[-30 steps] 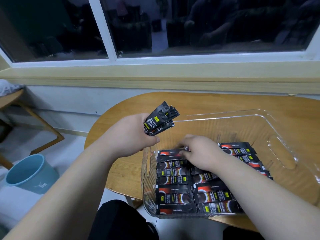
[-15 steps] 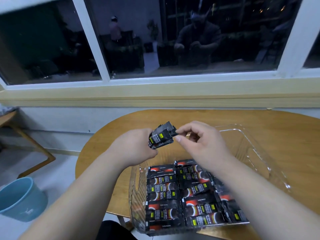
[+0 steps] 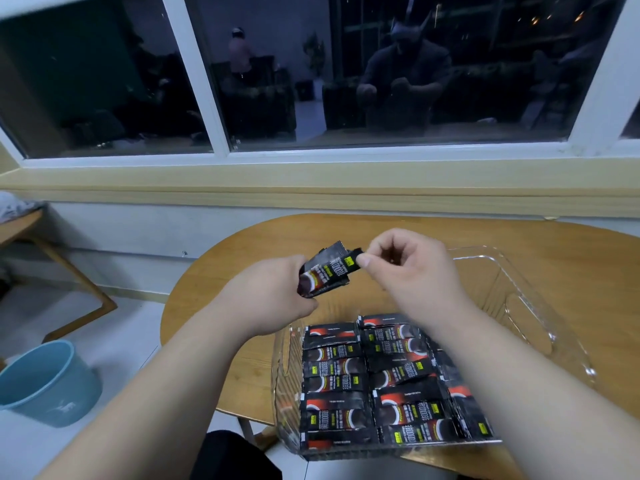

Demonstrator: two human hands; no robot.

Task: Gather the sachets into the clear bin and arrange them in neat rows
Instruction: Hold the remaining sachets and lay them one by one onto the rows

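Occupying the nearest edge of the view: dark clothing [image 3: 235,455] on the seated person's lap, with both bare forearms reaching forward over it.

Item, clear bin [image 3: 540,327]: transparent plastic, ribbed walls, a cut-out handle in each end. It stood on the table, its near left corner projecting past the table's edge.

Item, sachets [image 3: 346,386]: black with red and yellow print, lying flat in rows across the near part of the bin floor. Two columns were plain; a third was partly hidden under the right forearm.

Item, left hand [image 3: 273,292]: raised above the bin's far left side, fingers curled round a small stack [image 3: 318,282] of the same sachets.

Item, right hand [image 3: 412,268]: just beside the left, thumb and forefinger pinching the free end of the top sachet [image 3: 348,264], other fingers loosely curled.

Item, table [image 3: 554,244]: rounded wooden top, warm brown, visible grain, set close to the wall.

Item, floor [image 3: 138,317]: pale, to the left of the table. On it stood a light blue bucket [image 3: 45,382], and further back the angled wooden legs of another piece of furniture [image 3: 69,271].

Item, wall [image 3: 138,226]: pale grey below a yellowish window ledge [image 3: 311,181].

Item, window [image 3: 204,81]: white frame, dark glass carrying dim reflections of the room and of seated figures.
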